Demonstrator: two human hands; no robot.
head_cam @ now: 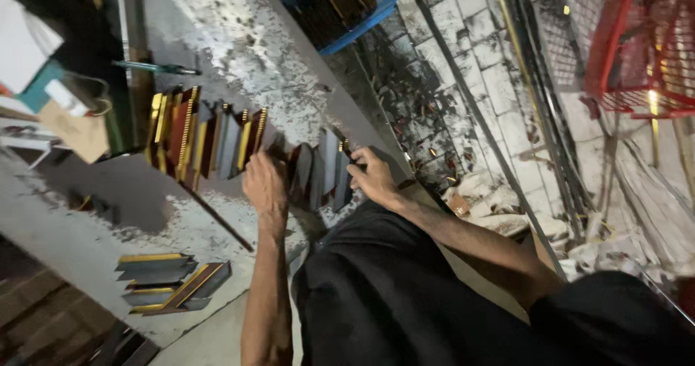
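so there's a long row of short moulding pieces standing on edge across the desk, dark wood with gold trim, running from near the far left edge over to the right edge. the left hand is pressed into the middle of the row, fingers curled down over the tops of a few pieces, so it's closed onto them as far as i can see. the right hand is cupped round the last few grey and brown pieces at the right end, fingers wrapped over them.

progress-wise, i'd guess most of the pieces are already lined up, the left part looks packed tight and the bit between the hands looks looser and leaning. a small flat stack of the same pieces lies apart near the front edge, not in the row yet.

room: the right hand is right at the desk's edge, with a drop to the tiled floor just past it, so not much slack there. a thin dark rod lies slantwise just in front of the row. plenty of bare desk behind the row, clutter of paper and card on the far left.
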